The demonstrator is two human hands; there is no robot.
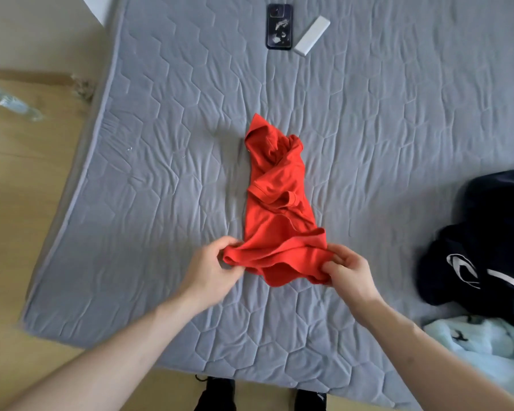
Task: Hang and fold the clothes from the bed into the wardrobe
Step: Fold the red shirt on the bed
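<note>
Left hand (211,264) and right hand (349,269) are each pinching the red shirt (275,188)'s hem on the bed (161,143), seemingly starting to spread it flat for folding.

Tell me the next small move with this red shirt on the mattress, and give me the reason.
Probably pull the hem corners apart and spread the red shirt flat. The left hand and right hand each pinch a corner of its near edge, yet the shirt lies bunched and twisted in a narrow strip on the grey mattress, sleeves tangled across the middle, too crumpled to fold.
</note>
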